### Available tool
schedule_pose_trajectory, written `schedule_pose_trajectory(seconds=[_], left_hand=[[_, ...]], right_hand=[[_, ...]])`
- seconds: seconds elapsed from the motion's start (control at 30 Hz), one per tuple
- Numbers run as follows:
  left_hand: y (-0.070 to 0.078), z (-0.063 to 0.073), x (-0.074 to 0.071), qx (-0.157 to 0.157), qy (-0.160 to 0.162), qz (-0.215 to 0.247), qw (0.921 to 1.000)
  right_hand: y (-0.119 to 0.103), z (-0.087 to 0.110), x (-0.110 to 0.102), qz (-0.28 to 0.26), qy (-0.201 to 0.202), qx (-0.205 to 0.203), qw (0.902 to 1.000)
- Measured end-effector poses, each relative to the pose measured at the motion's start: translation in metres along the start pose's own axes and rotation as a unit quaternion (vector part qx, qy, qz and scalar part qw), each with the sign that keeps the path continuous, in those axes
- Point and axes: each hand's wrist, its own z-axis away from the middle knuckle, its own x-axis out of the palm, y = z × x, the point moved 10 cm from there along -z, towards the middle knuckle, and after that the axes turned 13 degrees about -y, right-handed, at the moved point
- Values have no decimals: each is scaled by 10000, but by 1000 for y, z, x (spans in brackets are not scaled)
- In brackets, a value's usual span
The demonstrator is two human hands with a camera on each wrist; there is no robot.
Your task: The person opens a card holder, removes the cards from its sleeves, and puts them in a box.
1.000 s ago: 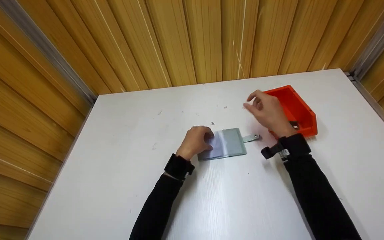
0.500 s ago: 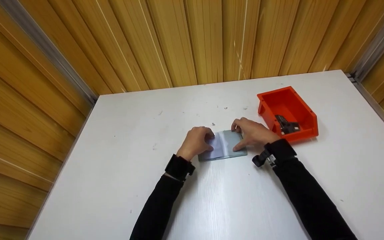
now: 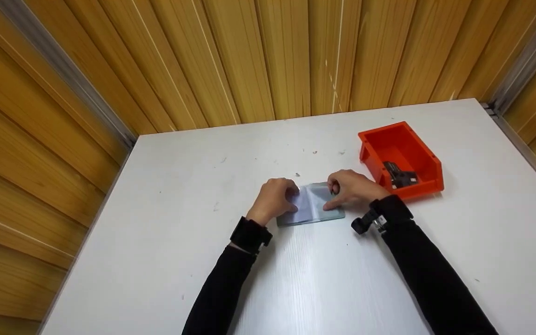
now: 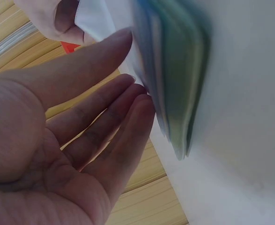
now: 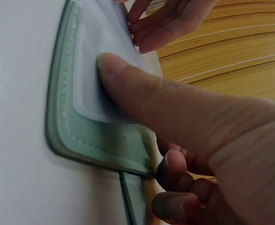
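Observation:
A pale green card holder (image 3: 313,207) lies spread on the table, its clear plastic sleeves (image 5: 88,79) over the stitched cover (image 5: 97,136). From the left, my left hand (image 3: 271,199) touches the sleeves with thumb and fingertips, fingers only gently bent. Seen from the left wrist, the layered edge of the holder (image 4: 177,89) is right at those fingertips. My right hand (image 3: 354,188) has its thumb on a sleeve near the right end, with the other fingers curled at the far edge of the cover. A narrow strap (image 5: 135,197) extends from that end, under the right hand.
A red-orange bin (image 3: 400,156) stands behind and right of the right hand, with dark pieces (image 3: 400,176) inside. The white table (image 3: 193,209) meets a wood-look panel wall (image 3: 286,60) at the back.
My right hand came from beside the bin down to the holder's right end, and its fingers have curled more. A clear sleeve now covers more of the right side. My left hand stayed put.

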Motion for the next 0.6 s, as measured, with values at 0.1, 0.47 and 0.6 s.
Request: schedule_pose_trajectory(seconds=[0.1,0.47,0.6], left_hand=[[-2,-1,0,-8,-4,34,10000],[-8,10,-33,257,748,329,9963],[-11,15,-46,312,1187,258,9921]], right_hand=[[-3,2,0,-177,-69,-189,9996],[-40,8,17,-681,-826,-1230,9866],[-51,6,33,-246,-1091,-1225,9861]])
